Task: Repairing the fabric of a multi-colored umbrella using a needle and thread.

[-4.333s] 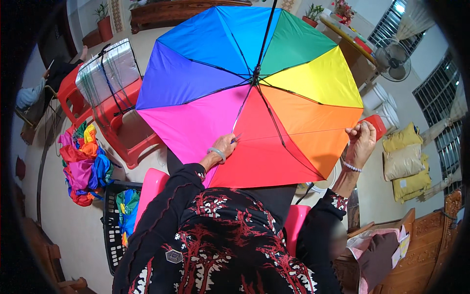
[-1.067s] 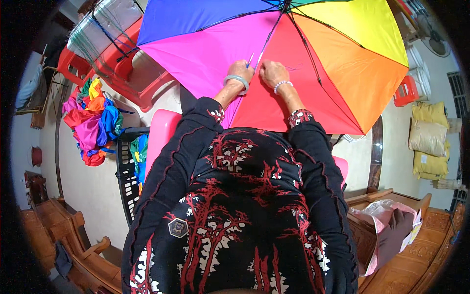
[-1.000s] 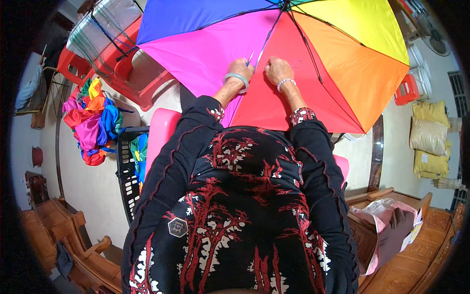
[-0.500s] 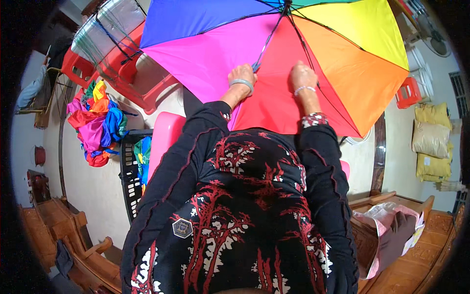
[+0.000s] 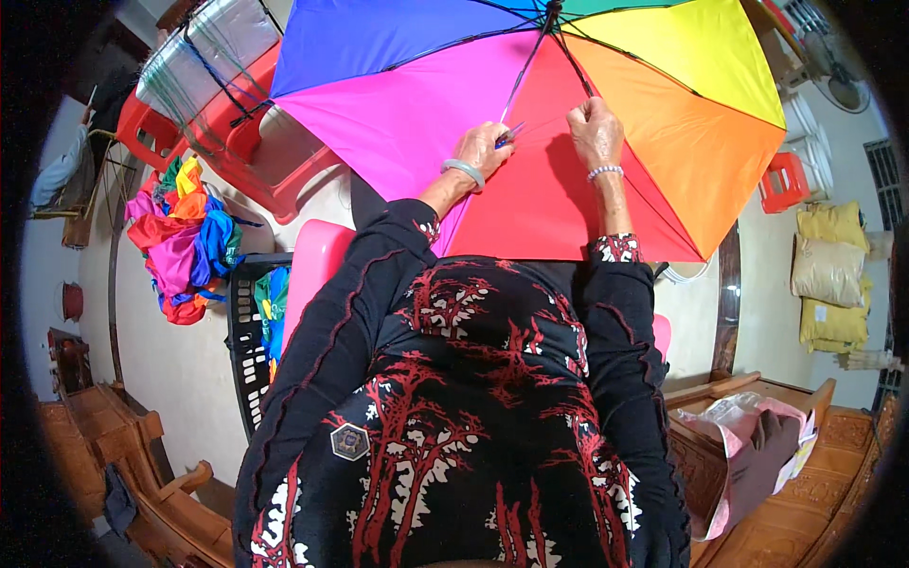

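Note:
An opened rainbow umbrella [image 5: 530,189] spreads inside-up over my lap, its black ribs meeting at a hub [image 5: 553,8] at the top. My left hand [image 5: 481,151] is closed around a small blue tool with a dark pointed tip [image 5: 511,134], above the seam of the pink and red panels. Its exact kind is hidden by the fingers. My right hand [image 5: 597,134] is closed over the red panel, gripping a black umbrella rib [image 5: 576,68] that runs up from its fingers to the hub.
Crumpled rainbow fabric [image 5: 185,237] lies in a heap at left, beside a black plastic crate [image 5: 248,331] holding more colourful cloth. Red stools [image 5: 237,142] carry a tied white box [image 5: 222,57]. Yellow sacks [image 5: 833,317] stand at right. Carved wooden seats [image 5: 104,426] flank me.
My right hand has moved up and is now on the rib. My left hand has turned, bringing the tool's tip to point up and right.

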Demonstrator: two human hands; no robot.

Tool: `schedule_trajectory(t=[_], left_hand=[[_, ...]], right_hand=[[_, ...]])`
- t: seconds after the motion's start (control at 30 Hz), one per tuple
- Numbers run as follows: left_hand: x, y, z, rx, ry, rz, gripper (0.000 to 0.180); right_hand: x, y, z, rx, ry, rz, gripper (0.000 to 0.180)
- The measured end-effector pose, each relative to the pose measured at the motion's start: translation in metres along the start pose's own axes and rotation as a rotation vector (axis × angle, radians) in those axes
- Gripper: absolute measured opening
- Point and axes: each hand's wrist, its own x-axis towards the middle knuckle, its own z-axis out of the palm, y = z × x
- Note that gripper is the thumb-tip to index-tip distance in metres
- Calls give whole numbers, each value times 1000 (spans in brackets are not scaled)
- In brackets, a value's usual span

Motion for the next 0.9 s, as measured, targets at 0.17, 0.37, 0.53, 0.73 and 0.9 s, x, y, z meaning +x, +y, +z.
schedule_trajectory(t=[0.17,0.37,0.53,0.73,0.9], left_hand=[[1,-4,5,-77,-80,-117,17],[7,-3,-11,-614,104,-698,14],[7,14,-25,-690,183,-836,15],[2,12,-25,-673,222,-801,15],[4,17,-24,-665,230,-801,15]], right_hand=[[-5,-5,1,72,24,-7,16],[-14,3,13,178,-50,-66,13],[-28,-7,24,116,-337,-90,11],[-46,-23,57,104,-444,-222,10],[-51,-32,74,204,-403,-204,11]])
